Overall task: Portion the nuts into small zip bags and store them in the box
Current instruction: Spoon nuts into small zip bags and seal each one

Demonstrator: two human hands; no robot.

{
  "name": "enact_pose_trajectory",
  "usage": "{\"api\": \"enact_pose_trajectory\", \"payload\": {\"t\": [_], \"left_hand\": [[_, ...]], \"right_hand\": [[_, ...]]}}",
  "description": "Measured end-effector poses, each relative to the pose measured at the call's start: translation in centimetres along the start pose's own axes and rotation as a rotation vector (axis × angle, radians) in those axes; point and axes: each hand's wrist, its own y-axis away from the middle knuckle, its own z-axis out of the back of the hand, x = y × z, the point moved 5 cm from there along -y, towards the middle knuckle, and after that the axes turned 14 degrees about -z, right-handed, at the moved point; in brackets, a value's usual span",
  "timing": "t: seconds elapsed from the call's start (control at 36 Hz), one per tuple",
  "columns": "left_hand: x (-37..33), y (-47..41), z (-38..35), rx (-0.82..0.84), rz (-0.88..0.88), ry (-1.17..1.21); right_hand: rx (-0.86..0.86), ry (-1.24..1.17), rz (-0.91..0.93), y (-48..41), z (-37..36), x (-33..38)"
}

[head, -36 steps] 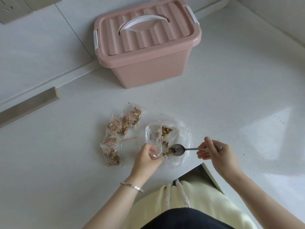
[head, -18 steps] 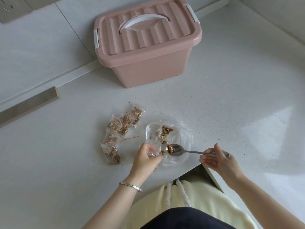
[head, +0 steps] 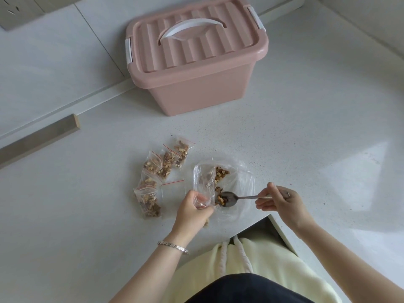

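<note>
White counter (head: pixel 87 215) has a handful of filled bags (head: pixel 161 169) on the left, left hand (head: pixel 192 209) pinches another zip bag (head: pixel 204 191), right hand (head: pixel 283 201) grips the loaded spoon (head: pixel 231 198), few nuts (head: pixel 222 173) remain, far box (head: pixel 196 62) lidded, so nothing's boxed yet I guess.

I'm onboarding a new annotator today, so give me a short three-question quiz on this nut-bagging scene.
1. True or false: the pink box has its lid off.
2. The right hand holds: A) a spoon B) a knife C) a filled bag.
3. What does the left hand grip?
Key: 1 false; 2 A; 3 a small zip bag.
</note>
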Motion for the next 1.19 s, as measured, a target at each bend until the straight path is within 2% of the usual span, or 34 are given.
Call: {"api": "enact_pose_trajectory", "payload": {"t": [0.14,0.31,0.44,0.56,0.67,0.83,1.03,1.19], "left_hand": [[-0.2,-0.1,-0.3,-0.015,0.037,0.086],[-0.4,-0.3,-0.4,-0.034,0.033,0.14],[-0.2,-0.1,0.0,-0.01,-0.006,0.07],[-0.1,0.0,0.1,0.013,-0.031,0.008],[-0.3,0.2,0.2,-0.007,-0.111,-0.093],[-1.8,0.4,0.6,-0.19,-0.285,-0.128],[-1.0,-0.8,-0.2,-0.194,-0.276,-0.053],[-0.2,-1.3,-0.6,-0.196,-0.268,-0.043]], "right_hand": [[0.053,-0.005,-0.05,-0.2,-1.2,-0.5],[0.085,-0.161,-0.228,-0.6,-1.3,-2.2],[0.108,-0.344,-0.33,-0.6,-0.1,-3.3],[0.114,-0.467,-0.337,-0.4,1.1,-3.4],[0.081,-0.403,-0.254,-0.1,2.1,-2.4],[0.041,-0.318,-0.067,1.6,2.0,1.2],[0.023,-0.21,0.204,4.3,-0.5,4.6],[-0.016,0.12,0.428,5.4,-2.5,4.4]]}}
